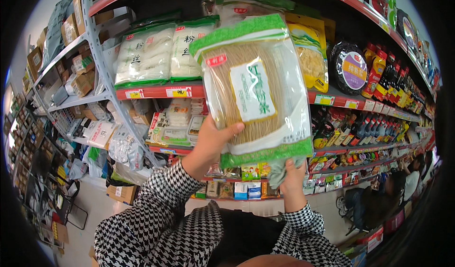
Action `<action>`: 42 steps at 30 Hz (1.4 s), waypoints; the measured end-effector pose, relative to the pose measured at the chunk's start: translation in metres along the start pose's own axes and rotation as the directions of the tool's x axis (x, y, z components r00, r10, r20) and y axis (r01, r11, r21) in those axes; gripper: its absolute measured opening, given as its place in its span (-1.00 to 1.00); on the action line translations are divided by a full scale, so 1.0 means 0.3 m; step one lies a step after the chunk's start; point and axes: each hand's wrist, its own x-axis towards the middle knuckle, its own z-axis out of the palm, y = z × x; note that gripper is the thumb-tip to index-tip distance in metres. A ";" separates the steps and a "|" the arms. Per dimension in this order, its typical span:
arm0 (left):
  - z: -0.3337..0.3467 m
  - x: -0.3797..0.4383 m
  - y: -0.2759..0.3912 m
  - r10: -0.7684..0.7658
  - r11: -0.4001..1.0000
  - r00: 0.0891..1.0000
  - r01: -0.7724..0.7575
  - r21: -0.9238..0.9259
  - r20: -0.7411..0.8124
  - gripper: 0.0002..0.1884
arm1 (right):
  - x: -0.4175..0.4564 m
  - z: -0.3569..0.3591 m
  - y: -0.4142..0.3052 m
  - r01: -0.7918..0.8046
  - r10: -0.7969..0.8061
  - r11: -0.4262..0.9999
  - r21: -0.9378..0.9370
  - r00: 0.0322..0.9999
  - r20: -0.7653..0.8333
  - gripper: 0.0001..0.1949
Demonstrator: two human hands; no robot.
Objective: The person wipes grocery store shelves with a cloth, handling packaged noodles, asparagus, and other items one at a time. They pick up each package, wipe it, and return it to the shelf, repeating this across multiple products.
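My left hand (217,137) grips the left lower side of a clear bag of brown dried vermicelli (249,128), its thumb across the front. The bag has green bands at top and bottom, carries printed writing and tilts a little before the shelf. Below its lower right corner, my right hand (294,180) holds a crumpled grey-green cloth (278,174). Behind the bag, packs of white vermicelli (144,55) stand on the upper shelf to the left. A yellow food bag (311,57) is on the right, partly hidden by the held bag.
A round dark pack (350,67) and sauce bottles (375,71) line the shelf to the right. A grey metal rack (96,50) with parcels stands left. Smaller packets (247,190) fill the low shelf. People (376,199) are at the far right, near the aisle floor.
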 end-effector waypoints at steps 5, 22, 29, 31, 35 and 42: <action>-0.001 0.165 0.084 0.095 0.982 0.995 -0.087 0.166 -0.040 -0.49 | 0.129 0.116 -0.144 0.107 -0.108 0.994 0.019 0.974 0.198 -0.21; -0.061 0.663 0.242 0.209 0.936 0.968 -0.240 0.257 0.140 -0.49 | 0.481 0.302 -0.134 0.450 -0.320 0.660 -0.602 0.893 0.316 -0.37; -0.120 0.735 0.198 0.171 0.943 0.975 -0.203 0.264 0.138 -0.51 | 0.504 0.372 -0.126 0.635 -0.413 0.271 -0.723 0.755 0.509 -0.37; -0.130 0.751 0.181 0.148 0.952 0.980 -0.178 0.251 0.134 -0.50 | 0.507 0.388 -0.121 0.639 -0.375 0.224 -0.736 0.754 0.540 -0.37; -0.132 0.766 0.170 0.113 0.963 0.982 -0.145 0.225 0.150 -0.50 | 0.514 0.414 -0.114 0.630 -0.269 0.157 -0.761 0.768 0.581 -0.36; -0.134 0.799 0.191 -0.059 0.931 0.978 -0.019 0.365 0.203 -0.54 | 0.523 0.424 -0.111 0.597 -0.217 0.057 -0.800 0.790 0.574 -0.34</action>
